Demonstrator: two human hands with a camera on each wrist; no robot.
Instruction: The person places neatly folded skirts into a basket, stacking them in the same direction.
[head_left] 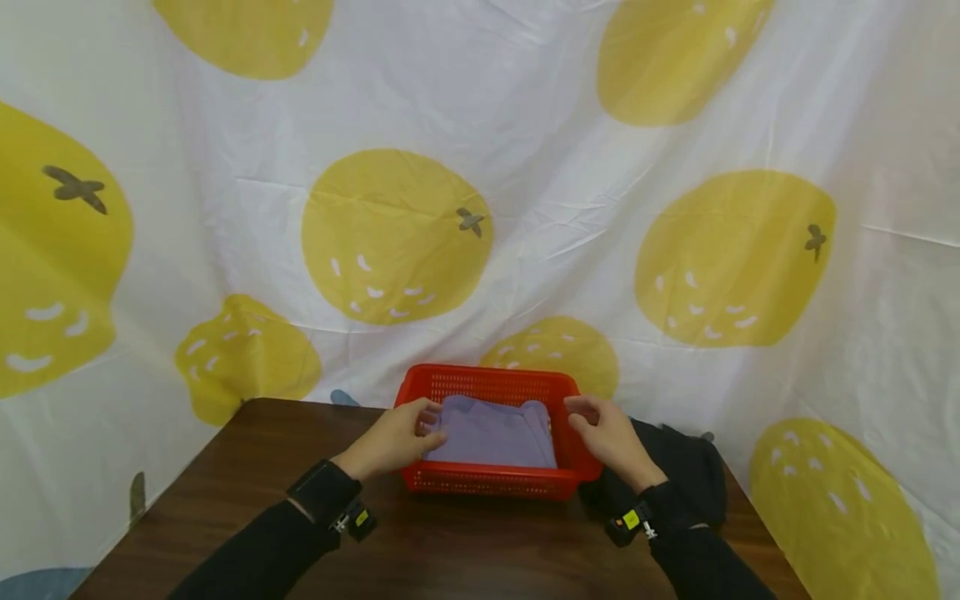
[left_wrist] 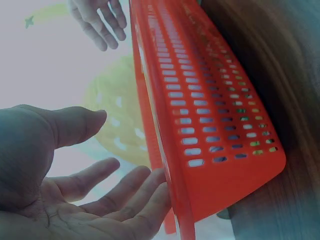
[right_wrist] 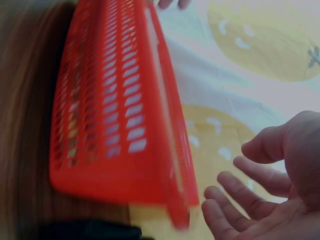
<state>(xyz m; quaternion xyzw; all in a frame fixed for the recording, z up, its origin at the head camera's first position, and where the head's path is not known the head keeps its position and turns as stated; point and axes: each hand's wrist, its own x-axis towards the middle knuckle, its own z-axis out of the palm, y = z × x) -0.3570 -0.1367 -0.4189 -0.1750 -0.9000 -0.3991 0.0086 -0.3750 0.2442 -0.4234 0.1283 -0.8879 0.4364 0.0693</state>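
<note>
Hiding bottom of red basket (head_left: 487, 483): lilac cloth (head_left: 491, 435)

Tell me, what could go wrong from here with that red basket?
The left grip and right grip are open at its sides, so a lift without a firm hold might let the basket slip. The purple cloth inside could rumple if brushed. The dark cloth lies close by and might get dragged along.

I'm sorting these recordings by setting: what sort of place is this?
Probably an indoor tabletop recording setup, though the wider room is out of sight: a fruit-print cloth hangs behind a dark wood-look table, which bears a red basket holding lilac fabric.
</note>
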